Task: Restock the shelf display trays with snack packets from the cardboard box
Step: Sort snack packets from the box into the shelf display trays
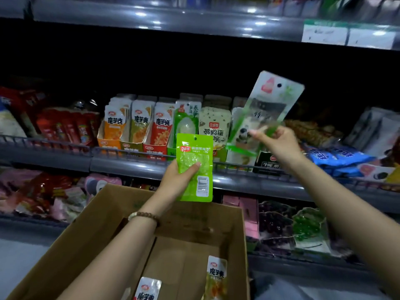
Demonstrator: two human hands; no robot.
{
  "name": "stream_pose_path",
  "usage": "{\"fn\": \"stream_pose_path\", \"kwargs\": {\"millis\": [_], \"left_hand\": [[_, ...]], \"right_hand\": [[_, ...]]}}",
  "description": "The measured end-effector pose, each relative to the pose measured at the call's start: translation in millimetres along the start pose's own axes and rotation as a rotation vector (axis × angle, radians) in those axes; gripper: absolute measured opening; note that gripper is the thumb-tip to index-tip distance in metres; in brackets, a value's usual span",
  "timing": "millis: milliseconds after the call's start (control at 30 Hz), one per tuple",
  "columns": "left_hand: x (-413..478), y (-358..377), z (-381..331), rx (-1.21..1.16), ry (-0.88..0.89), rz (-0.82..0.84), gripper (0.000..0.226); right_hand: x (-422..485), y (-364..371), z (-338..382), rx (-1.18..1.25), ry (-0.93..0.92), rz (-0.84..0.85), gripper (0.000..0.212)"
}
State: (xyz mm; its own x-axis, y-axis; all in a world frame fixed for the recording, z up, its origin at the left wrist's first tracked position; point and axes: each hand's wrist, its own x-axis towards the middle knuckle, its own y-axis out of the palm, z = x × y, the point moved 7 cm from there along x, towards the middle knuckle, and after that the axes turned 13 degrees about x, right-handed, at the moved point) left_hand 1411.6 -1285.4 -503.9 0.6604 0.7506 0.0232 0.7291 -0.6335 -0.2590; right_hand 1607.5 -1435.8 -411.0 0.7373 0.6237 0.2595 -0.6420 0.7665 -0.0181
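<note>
My left hand [176, 180] grips a bright green snack packet [194, 167] upright, barcode side toward me, above the open cardboard box [104, 215]. My right hand [279, 144] pinches the lower part of a white and green packet [268, 105], tilted to the right in front of the middle shelf. Display trays [132, 146] of orange, olive and red packets stand in a row on that shelf, with green and beige trays to their right. Two packets [216, 278] lie in the bottom of the box.
A wire rail [65, 146] runs along the middle shelf's front edge. Red bags sit at the left, blue packs [337, 156] at the right. The lower shelf holds pink, purple and green packets. An upper shelf with price tags [346, 35] hangs overhead.
</note>
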Motion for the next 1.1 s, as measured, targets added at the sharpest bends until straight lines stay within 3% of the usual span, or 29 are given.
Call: {"fn": "stream_pose_path", "kwargs": {"millis": [133,267,333,433,500,633,800,967,1100], "left_hand": [[6.1,2.8,-0.1,0.034,-0.005,0.011,0.050],[6.9,4.0,5.4,0.066,-0.020,0.036,0.098],[7.2,4.6,4.9,0.068,-0.023,0.037,0.088],[9.3,7.0,5.8,0.044,-0.008,0.028,0.037],[8.3,7.7,5.8,0.032,0.001,0.015,0.021],[7.6,9.4,6.4,0.015,0.005,0.002,0.022],[7.2,9.2,8.6,-0.007,-0.002,0.000,0.020],[6.6,5.3,8.1,0.010,-0.007,0.001,0.021],[7.0,7.6,9.7,0.016,-0.013,0.003,0.022]], "right_hand": [[37.1,-12.9,15.8,-0.082,-0.157,-0.047,0.020],[53.1,-14.7,-8.4,-0.188,-0.071,0.002,0.022],[55.3,-13.5,-15.8,-0.244,-0.034,0.042,0.023],[56.0,-3.9,-17.2,-0.331,-0.023,0.124,0.029],[56.4,1.5,-15.8,-0.313,-0.015,0.134,0.027],[59.2,-2.5,-18.7,-0.235,0.010,0.086,0.023],[53.9,-2.7,-36.3,-0.409,0.055,0.212,0.019],[59.7,-11.8,-18.8,-0.300,0.051,0.119,0.035],[64.5,-4.5,-23.6,-0.418,0.058,0.155,0.038]]}}
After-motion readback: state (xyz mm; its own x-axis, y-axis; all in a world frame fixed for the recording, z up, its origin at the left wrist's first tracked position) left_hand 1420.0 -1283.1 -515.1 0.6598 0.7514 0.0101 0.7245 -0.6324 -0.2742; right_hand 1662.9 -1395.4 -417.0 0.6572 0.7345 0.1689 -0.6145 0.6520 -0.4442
